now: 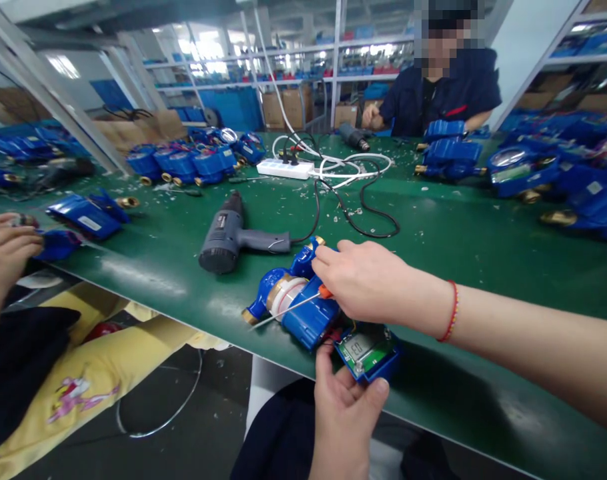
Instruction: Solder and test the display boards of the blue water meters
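A blue water meter (303, 320) with brass pipe ends lies on its side at the front edge of the green table. Hanging open beside it is its blue display housing (383, 363), with a green circuit board and small LCD (357, 348) inside. My left hand (343, 407) grips that housing from below, thumb at its front edge. Above the meter, my right hand (368, 277) is closed round a screwdriver (303, 302); its orange handle mostly hides in the palm, and the shaft points down-left across the meter. Thin wires run between meter and housing.
Behind the meter lies a grey heat gun (226, 237). Farther back, a white power strip (285, 169) has looping cables. More blue meters (183, 160) stand at left and right (523, 167). Another person's hands (6, 247) work at left; a co-worker (438, 87) sits across.
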Motion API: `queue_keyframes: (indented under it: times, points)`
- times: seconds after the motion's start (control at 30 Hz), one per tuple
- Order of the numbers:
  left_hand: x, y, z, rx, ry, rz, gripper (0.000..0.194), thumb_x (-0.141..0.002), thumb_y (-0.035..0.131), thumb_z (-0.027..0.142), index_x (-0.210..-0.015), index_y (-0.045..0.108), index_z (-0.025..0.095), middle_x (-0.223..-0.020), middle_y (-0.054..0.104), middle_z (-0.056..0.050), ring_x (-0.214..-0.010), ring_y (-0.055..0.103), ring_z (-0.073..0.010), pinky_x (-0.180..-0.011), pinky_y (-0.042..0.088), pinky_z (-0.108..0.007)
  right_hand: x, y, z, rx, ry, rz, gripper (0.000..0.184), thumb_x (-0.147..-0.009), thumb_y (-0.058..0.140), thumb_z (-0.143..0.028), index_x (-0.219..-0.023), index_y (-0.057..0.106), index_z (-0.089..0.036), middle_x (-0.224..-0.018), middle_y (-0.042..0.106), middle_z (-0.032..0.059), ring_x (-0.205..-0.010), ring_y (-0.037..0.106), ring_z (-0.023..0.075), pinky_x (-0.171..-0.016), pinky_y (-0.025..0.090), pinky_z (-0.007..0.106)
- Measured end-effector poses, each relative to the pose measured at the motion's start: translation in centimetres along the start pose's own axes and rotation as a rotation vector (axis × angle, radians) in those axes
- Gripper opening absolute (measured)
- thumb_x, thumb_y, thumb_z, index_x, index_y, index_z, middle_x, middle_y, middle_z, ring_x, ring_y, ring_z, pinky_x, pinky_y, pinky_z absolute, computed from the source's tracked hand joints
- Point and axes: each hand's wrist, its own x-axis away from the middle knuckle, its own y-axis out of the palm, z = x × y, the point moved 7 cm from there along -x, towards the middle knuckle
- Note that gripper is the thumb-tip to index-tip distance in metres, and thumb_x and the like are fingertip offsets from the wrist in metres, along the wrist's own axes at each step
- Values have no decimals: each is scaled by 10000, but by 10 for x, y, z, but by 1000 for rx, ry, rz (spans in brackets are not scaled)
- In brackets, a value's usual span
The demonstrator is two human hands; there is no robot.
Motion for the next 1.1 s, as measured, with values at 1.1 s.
queue_keyframes:
  times: [1.1]
  points:
    - [-16,9,9,-50,-98,-117,622,-577,776,39,-1089,486,239,-1035,716,-22,-956,694,-161,-817,531,-210,148,92,-33,-1532,1170,124,616,-853,568,-610,-1246,533,-138,-532,510,-20,-382,452,103,-359,352,176]
